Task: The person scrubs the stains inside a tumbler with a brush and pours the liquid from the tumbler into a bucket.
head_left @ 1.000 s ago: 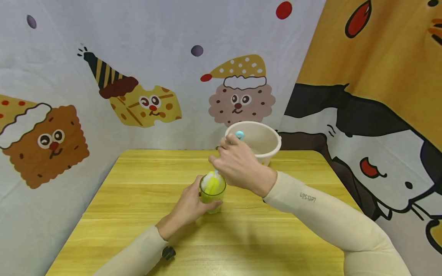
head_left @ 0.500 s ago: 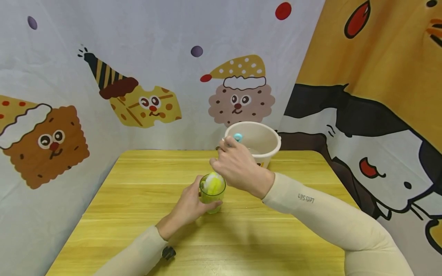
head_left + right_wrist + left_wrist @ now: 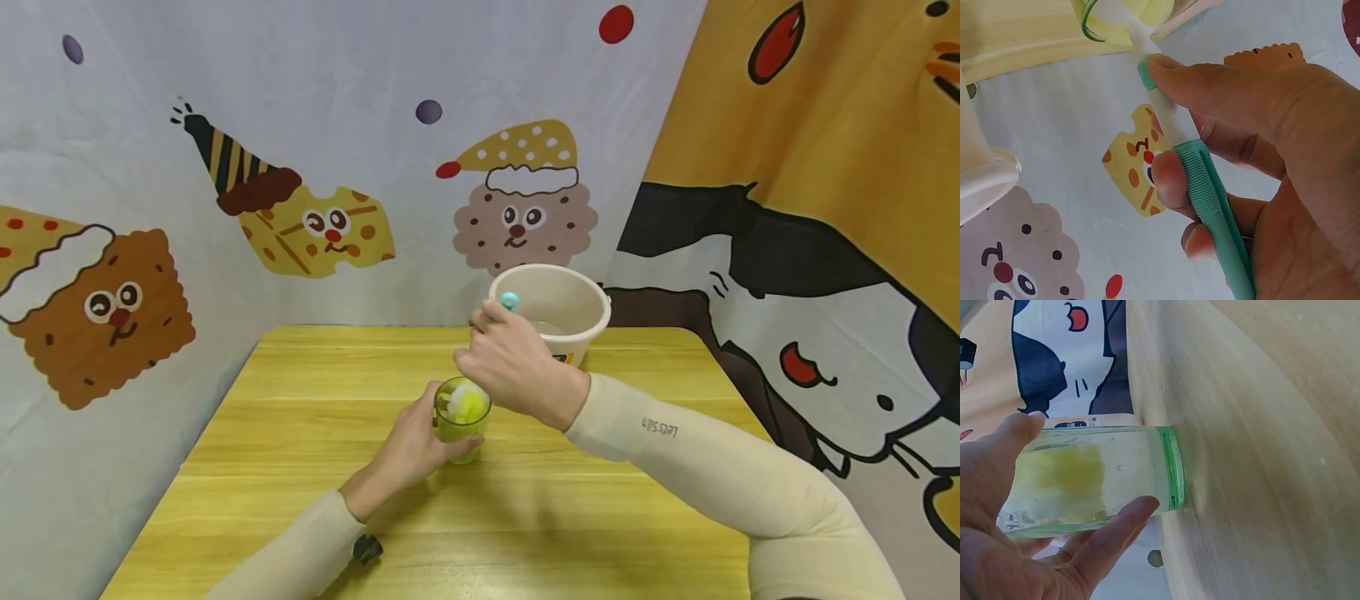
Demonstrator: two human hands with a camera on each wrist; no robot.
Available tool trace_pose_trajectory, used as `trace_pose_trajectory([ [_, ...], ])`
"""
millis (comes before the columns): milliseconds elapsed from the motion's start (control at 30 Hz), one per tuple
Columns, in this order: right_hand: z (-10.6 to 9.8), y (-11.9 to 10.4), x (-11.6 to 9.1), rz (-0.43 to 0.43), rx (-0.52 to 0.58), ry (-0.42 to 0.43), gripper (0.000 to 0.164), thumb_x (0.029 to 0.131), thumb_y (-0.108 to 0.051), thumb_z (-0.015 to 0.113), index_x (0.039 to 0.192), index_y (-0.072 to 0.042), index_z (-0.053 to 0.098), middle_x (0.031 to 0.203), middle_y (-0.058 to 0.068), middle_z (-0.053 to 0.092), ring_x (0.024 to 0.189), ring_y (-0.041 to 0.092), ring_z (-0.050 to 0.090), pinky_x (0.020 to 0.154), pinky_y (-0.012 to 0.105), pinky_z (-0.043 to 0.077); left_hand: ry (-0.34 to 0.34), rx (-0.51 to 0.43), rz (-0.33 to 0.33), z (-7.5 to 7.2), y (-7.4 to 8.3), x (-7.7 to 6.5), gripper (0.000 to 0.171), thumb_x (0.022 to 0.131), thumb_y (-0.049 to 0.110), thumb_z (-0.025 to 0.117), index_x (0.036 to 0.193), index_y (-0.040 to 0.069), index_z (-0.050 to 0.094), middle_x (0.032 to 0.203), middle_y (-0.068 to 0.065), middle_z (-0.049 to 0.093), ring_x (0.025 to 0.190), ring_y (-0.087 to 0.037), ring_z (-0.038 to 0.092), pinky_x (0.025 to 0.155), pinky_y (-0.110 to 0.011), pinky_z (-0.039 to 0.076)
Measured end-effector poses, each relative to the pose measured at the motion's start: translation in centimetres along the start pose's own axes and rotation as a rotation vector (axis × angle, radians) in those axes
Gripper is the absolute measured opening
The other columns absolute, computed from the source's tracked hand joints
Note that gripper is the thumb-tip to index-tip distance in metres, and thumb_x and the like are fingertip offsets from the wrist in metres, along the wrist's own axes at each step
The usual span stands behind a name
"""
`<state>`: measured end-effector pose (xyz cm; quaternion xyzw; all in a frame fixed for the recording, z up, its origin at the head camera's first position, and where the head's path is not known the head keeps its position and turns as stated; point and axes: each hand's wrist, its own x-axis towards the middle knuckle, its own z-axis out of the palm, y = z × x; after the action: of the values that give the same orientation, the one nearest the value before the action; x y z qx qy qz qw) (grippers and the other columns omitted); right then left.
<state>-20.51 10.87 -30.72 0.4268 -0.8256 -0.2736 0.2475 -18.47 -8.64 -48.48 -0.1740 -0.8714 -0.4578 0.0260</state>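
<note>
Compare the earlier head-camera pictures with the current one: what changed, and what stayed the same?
The right hand has shifted slightly left, and the blue handle end of the brush it holds has moved left and a little down. The brush's yellow-and-white head now sits slightly lower in the glass. Neither grip was released. The left hand, glass and bucket stayed put.
</note>
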Motion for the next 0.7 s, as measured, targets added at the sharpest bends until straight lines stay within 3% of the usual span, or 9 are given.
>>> trace_pose_trajectory([
  [467, -0.54, -0.21, 0.31, -0.086, -0.047, -0.072, 0.018, 0.089, -0.033, 0.096, 0.098, -0.030, 0.082, 0.094, -0.005, 0.087, 0.100, 0.022, 0.068, 0.104, 0.042, 0.044, -0.005, 0.006, 0.006, -0.09, -0.06, 0.00, 0.086, 0.092, 0.039, 0.103, 0.159, 0.013, 0.054, 0.140, -0.004, 0.078, 0.129, -0.026, 0.077, 0.105, -0.051, 0.070],
  [700, -0.58, 0.00, 0.11, -0.153, -0.064, -0.023, 0.022, 0.088, -0.038, 0.096, 0.098, -0.030, 0.078, 0.097, -0.005, 0.087, 0.099, 0.021, 0.066, 0.100, 0.040, 0.041, -0.006, 0.016, 0.017, -0.17, -0.19, 0.04, 0.086, 0.092, 0.040, 0.103, 0.158, 0.015, 0.054, 0.140, -0.007, 0.077, 0.127, -0.026, 0.078, 0.102, -0.049, 0.071],
])
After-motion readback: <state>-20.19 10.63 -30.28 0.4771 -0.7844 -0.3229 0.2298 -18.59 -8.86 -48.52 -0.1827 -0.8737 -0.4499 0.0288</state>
